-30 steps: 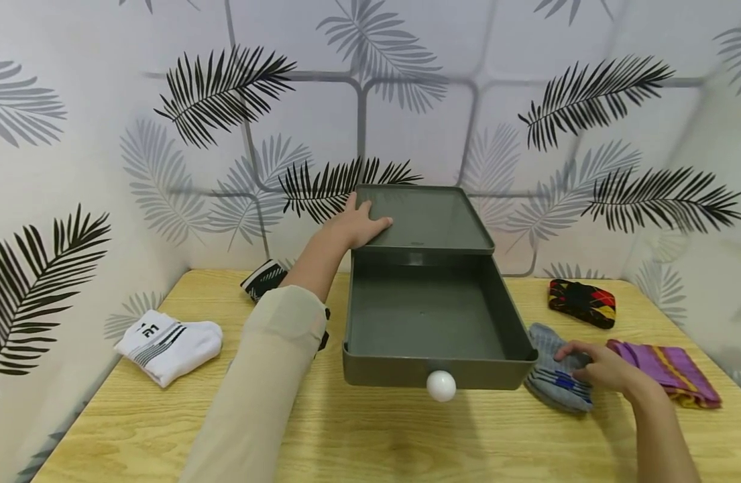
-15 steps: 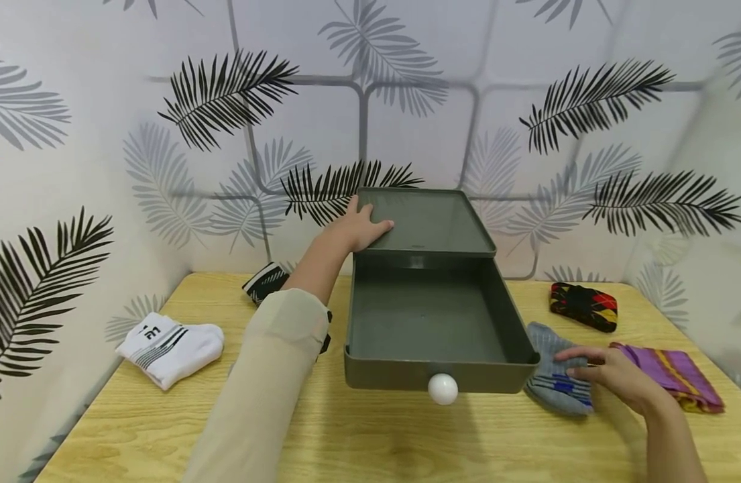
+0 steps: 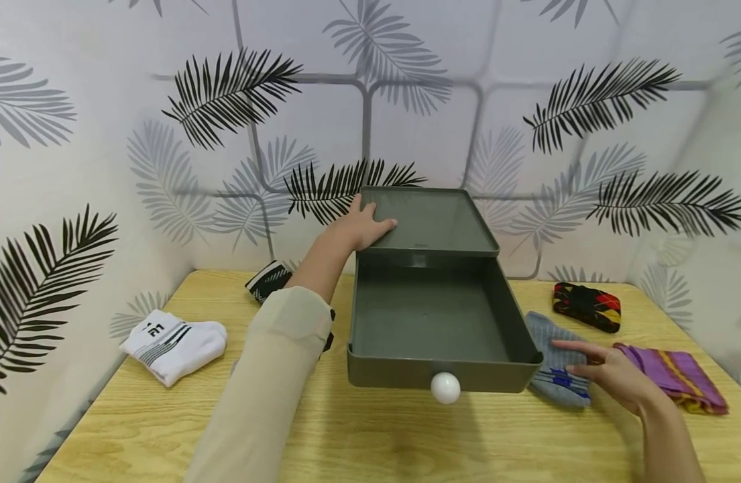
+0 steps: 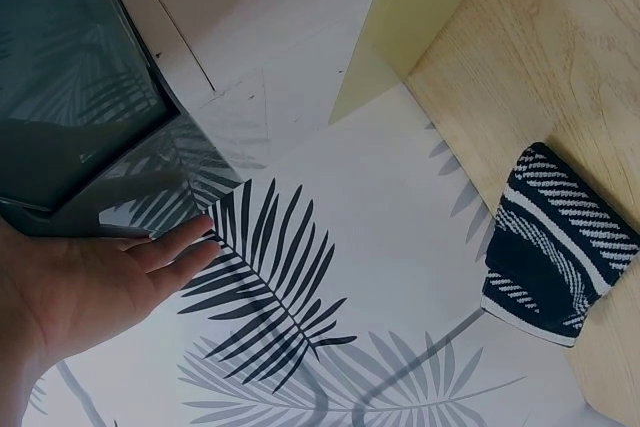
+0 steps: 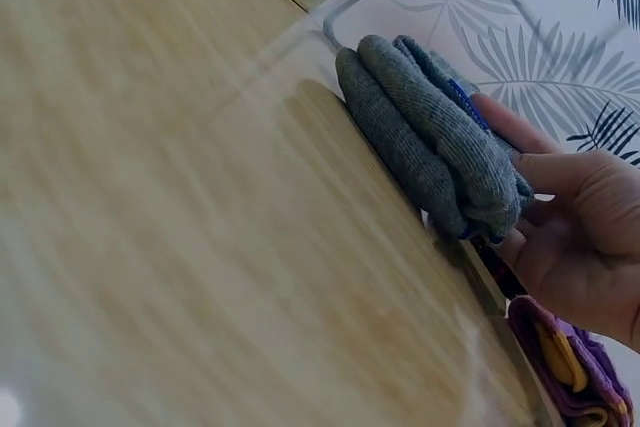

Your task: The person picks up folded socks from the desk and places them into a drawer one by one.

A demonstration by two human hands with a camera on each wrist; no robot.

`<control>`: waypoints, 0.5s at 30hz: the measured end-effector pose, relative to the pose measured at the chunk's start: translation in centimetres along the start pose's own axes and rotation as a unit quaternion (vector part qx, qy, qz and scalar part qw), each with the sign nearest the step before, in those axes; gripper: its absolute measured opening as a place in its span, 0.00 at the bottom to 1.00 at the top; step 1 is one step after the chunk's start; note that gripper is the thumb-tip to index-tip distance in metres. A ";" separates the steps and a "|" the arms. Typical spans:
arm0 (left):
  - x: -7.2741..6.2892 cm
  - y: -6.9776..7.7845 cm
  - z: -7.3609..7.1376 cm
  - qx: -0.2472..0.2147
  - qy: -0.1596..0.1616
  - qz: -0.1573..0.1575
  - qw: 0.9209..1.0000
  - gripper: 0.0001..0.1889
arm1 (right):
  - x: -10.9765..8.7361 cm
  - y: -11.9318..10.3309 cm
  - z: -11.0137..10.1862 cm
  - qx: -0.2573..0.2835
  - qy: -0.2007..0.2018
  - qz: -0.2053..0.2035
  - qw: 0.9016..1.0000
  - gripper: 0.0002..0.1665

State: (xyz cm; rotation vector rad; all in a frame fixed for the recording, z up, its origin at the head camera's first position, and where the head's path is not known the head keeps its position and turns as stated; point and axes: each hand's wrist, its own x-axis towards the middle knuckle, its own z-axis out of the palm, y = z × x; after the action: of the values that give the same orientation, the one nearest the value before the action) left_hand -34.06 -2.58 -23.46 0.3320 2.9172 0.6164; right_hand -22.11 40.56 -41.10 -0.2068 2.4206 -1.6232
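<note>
On the table stands a grey box (image 3: 428, 218) with a drawer (image 3: 430, 376) pulled out at its front, bearing a round white knob (image 3: 445, 388). The drawer's inside is bare. My left hand (image 3: 362, 227) rests on the left edge of the box's top, fingers spread. At the drawer's right side, my right hand (image 3: 617, 376) holds a folded grey sock (image 3: 548, 342) with blue and dark stripes between thumb and fingers. The right wrist view shows the folded layers of this grey sock (image 5: 430, 137) between the right hand's digits; some fingertips are hidden behind it.
A purple and yellow folded sock (image 3: 678, 376) lies right of my right hand, and a black, red and yellow one (image 3: 587, 305) behind it. On the left are a white sock (image 3: 174, 345) and a black-and-white one (image 4: 555, 242). A patterned wall stands behind.
The grey sock has shifted slightly left and back toward the drawer with my right hand, relative to the box. My left hand stays on the box top.
</note>
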 end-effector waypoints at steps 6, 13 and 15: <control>0.0 0.0 0.0 -0.002 -0.002 -0.001 1.000 0.37 | -0.1 0.4 0.1 0.039 0.030 -0.003 0.999 0.24; 0.3 -0.1 0.2 0.001 -0.001 -0.001 1.000 0.37 | -0.2 0.4 -0.1 0.064 -0.035 0.000 0.997 0.31; 0.5 -0.1 0.2 0.003 0.002 0.000 1.000 0.38 | -0.1 0.4 -0.2 0.063 -0.022 0.005 0.998 0.26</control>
State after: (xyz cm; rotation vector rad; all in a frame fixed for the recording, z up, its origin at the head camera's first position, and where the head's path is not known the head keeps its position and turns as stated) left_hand -34.49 -2.52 -23.72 0.3305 2.9229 0.6097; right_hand -22.02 40.88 -41.37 -0.2057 2.2735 -1.7413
